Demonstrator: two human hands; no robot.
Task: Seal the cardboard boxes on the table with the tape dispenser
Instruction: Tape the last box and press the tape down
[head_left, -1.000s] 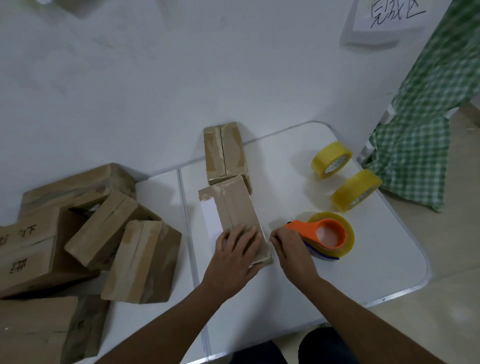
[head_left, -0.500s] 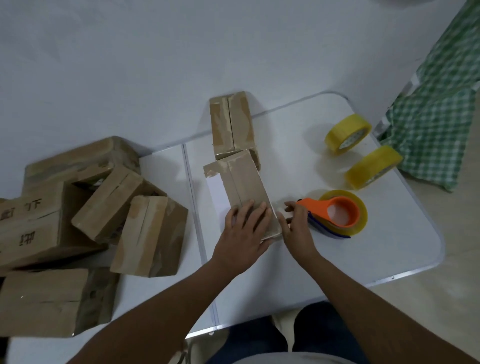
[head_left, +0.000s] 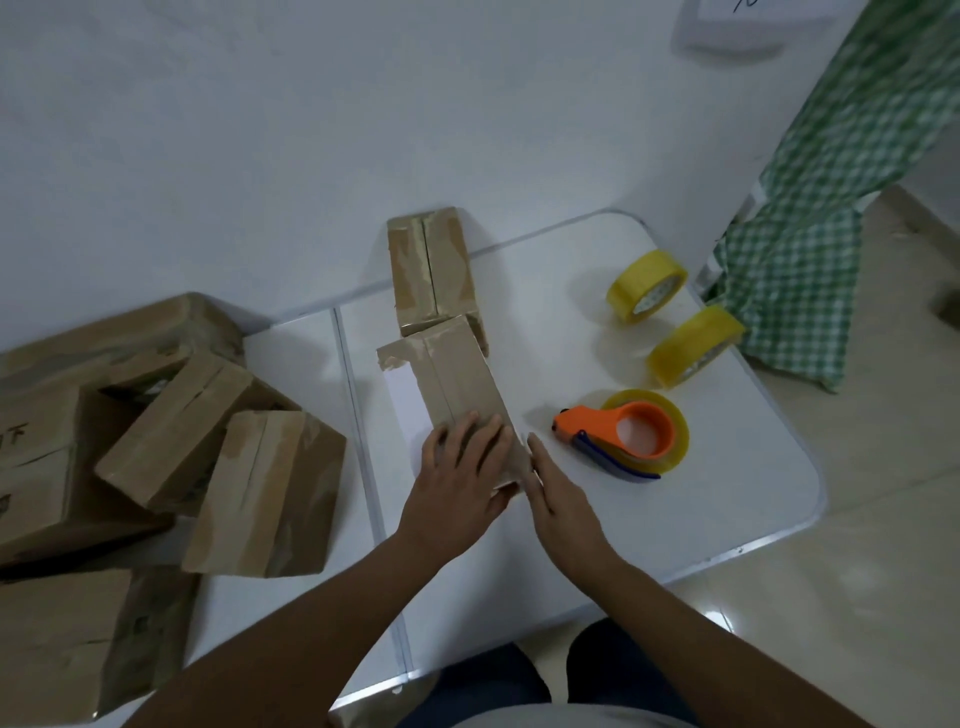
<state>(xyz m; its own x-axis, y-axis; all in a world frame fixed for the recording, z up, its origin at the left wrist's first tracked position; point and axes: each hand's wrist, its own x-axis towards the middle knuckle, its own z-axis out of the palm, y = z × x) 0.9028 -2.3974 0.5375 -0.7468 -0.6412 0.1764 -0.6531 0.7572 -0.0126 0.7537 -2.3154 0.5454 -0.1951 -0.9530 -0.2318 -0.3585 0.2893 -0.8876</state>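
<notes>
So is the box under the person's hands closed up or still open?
Closed. The box has both top flats folded flat, meeting at a centre seam. The left hand presses on its near end; whether fresh tape covers the seam, I cannot tell.

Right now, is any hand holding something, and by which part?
Nothing is gripped. The left hand lies flat on the near end of the box; the right hand touches its near right edge with straight fingers. The tape dispenser lies untouched.
</notes>
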